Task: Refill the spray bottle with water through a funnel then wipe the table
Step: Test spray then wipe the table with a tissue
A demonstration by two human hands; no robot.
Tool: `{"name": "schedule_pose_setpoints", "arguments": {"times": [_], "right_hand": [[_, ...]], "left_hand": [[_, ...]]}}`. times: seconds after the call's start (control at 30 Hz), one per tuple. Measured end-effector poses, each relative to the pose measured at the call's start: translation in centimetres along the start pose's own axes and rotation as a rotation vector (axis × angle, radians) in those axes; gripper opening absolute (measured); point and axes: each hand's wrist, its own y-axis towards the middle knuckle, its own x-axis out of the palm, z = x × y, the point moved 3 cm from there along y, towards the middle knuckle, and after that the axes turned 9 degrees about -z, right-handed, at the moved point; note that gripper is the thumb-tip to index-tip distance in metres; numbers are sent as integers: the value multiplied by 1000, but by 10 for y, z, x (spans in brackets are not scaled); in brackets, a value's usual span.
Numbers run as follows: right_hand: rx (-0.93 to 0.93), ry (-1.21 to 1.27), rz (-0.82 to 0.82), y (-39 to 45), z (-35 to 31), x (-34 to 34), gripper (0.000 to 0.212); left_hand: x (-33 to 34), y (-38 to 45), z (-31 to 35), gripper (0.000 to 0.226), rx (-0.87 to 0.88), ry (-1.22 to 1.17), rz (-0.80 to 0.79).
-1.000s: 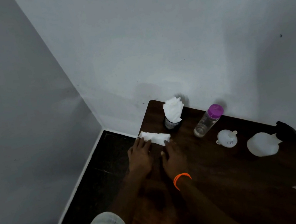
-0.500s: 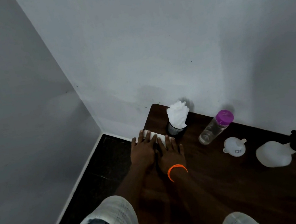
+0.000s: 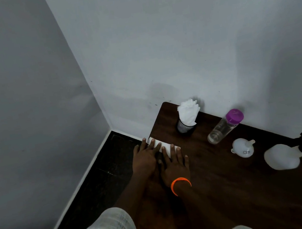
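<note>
Change: both hands are pushing the tissue (image 3: 163,145) further toward the bench (image 3: 226,191) corner.
Fingers: left hand (image 3: 144,159) and right hand (image 3: 174,166) are pressing flat, fingers spread.
Meaning: wiping is under way.

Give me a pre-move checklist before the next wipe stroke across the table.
1. Both hands on the tissue: ok. Left hand and right hand press flat on the folded tissue.
2. Tissue on the table: ok, though it sits at the left edge of the table.
3. Stroke path to the right: not ok. Mesh cup of tissues, purple-capped bottle, funnel and spray bottle stand along the wall side.
4. Spray bottle refilled: cannot tell.
5. Spills to wipe: cannot tell, the wood is dark.
</note>
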Motion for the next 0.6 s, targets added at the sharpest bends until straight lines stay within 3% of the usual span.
{"name": "schedule_pose_setpoints", "arguments": {"times": [0.6], "right_hand": [[-140, -78, -57, -151, -46, 82, 61]], "left_hand": [[85, -174, -41, 71, -115, -130, -37]]}}
